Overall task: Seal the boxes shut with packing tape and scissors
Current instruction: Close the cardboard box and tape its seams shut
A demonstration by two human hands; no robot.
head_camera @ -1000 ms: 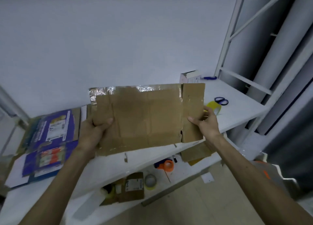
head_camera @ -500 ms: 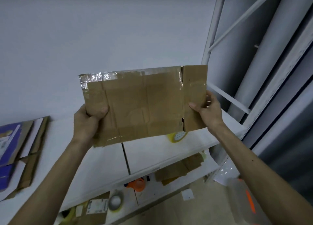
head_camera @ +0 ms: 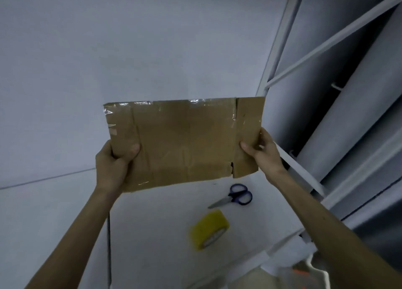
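I hold a flattened brown cardboard box (head_camera: 185, 143) upright in front of me, above the white shelf. Old clear tape shines along its top edge and on its right flap. My left hand (head_camera: 115, 165) grips its lower left edge, thumb on the front. At the right flap my right hand (head_camera: 263, 154) pinches the edge. Under the box on the shelf lie blue-handled scissors (head_camera: 236, 196), and a yellow roll of packing tape (head_camera: 210, 229) stands nearer to me.
The white shelf top (head_camera: 152, 245) has a seam running toward me on the left. White metal rack uprights and cross bars (head_camera: 304, 173) stand close on the right. A bare white wall is behind. Something with orange marks (head_camera: 302, 275) lies below the shelf at the lower right.
The view has swung right along the shelf; the printed flat boxes on the left and the lower shelf have left the frame. Scissors and the whole tape roll now show below the held box.
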